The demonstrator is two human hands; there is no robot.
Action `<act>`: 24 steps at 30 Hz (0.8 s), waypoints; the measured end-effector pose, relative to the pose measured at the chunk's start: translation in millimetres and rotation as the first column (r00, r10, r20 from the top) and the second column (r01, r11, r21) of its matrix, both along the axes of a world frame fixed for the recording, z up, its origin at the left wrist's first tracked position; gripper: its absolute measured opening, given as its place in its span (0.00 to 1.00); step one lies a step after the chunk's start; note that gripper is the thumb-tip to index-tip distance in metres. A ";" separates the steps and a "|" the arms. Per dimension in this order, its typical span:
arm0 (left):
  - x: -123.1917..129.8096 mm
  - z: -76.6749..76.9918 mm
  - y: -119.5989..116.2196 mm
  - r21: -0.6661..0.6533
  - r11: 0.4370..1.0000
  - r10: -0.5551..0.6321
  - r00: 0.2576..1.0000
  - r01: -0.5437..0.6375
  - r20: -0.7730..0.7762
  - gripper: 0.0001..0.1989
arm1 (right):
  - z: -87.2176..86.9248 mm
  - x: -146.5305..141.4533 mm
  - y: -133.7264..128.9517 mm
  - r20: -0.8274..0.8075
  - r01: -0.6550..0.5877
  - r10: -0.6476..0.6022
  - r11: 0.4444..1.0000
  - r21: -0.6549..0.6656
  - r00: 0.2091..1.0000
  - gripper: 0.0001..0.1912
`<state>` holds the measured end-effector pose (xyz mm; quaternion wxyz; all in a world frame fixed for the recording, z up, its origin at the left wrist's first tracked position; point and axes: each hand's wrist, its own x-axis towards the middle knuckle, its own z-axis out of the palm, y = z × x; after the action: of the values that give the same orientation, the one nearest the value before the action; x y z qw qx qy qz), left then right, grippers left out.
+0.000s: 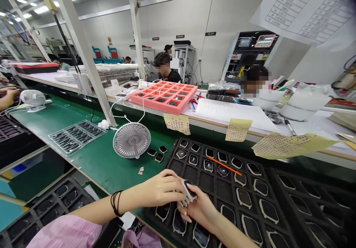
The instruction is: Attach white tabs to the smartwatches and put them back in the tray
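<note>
A person's two bare hands meet low in the frame. The left forearm [139, 200], ringed by thin black bands [116, 203] below a pink sleeve [69, 230], extends to a left hand [164, 188] with bent fingers; the right hand [200, 208] angles in from lower right, thumb extended, fingers curled.

Item: one light pink sleeve [69, 231], loosely creased, on the left arm; thin black bands [115, 204], looped behind the left hand [165, 186]; gathered pink cloth [142, 239] at lower centre, apparently the same garment.
</note>
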<state>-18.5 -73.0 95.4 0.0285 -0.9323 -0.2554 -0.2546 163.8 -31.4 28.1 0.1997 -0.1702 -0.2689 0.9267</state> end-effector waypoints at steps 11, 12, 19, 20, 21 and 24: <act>-2.4 5.8 4.6 -0.031 0.999 -0.037 0.997 0.035 -0.063 0.13 | 0.0 0.4 0.7 -0.047 -0.118 0.118 0.993 -0.005 0.992 0.17; -2.0 5.9 4.6 -0.036 0.998 -0.047 0.997 0.045 -0.061 0.13 | 0.0 0.5 0.6 -0.047 -0.128 0.127 0.992 -0.003 0.991 0.17; -2.1 2.1 7.7 -0.049 0.998 -0.035 0.998 0.033 -0.051 0.12 | 0.1 1.0 1.8 -0.052 -0.129 0.129 0.992 0.013 0.990 0.18; -2.7 0.5 8.2 -0.046 0.999 -0.030 0.998 0.027 -0.049 0.11 | 0.5 0.9 2.0 -0.053 -0.130 0.131 0.991 0.019 0.990 0.18; -3.3 -1.2 8.6 -0.044 0.999 -0.026 0.999 0.024 -0.048 0.11 | 1.0 0.9 2.0 -0.054 -0.138 0.139 0.990 0.025 0.989 0.19; -3.9 -4.7 9.5 -0.041 0.998 -0.039 0.999 0.037 -0.032 0.10 | 2.9 1.0 1.2 -0.064 -0.178 0.180 0.983 0.036 0.982 0.20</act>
<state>-22.4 -63.5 90.7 0.0091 -0.9414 -0.2422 -0.2346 164.8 -30.2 31.0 0.1270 -0.1113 -0.2902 0.9420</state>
